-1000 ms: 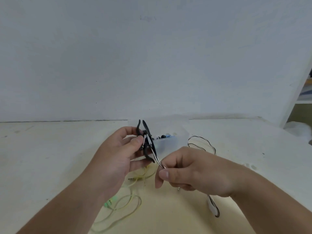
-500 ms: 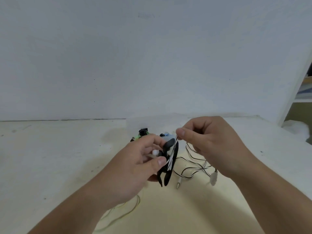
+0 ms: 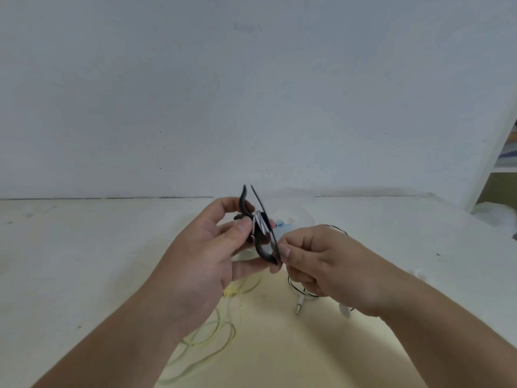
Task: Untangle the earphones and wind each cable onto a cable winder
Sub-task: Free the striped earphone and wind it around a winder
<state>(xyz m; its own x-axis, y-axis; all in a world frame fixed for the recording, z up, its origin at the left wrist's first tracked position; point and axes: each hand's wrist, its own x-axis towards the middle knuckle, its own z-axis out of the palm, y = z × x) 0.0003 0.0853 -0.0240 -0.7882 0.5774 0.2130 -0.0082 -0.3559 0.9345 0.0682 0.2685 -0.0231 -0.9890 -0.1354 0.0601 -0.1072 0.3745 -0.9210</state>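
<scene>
My left hand (image 3: 207,256) holds a black cable winder (image 3: 258,228) upright above the table, thumb pressed on its middle. Several turns of black-and-white earphone cable (image 3: 258,219) sit around its core. My right hand (image 3: 321,264) pinches that cable just right of the winder's lower end. The rest of the cable hangs under my right hand, ending in a silver jack plug (image 3: 298,306) and a white piece (image 3: 344,310) on the table. A pale yellow-green earphone cable (image 3: 221,329) lies loose on the table below my left hand.
A clear plastic box (image 3: 282,228) with small blue items stands behind my hands, mostly hidden. The white table (image 3: 84,261) runs back to a white wall. A shelf unit (image 3: 500,152) stands at the far right.
My right hand has come down from above the winder to its lower right, carrying the cable round. My left hand has turned the winder more upright and raised it.
</scene>
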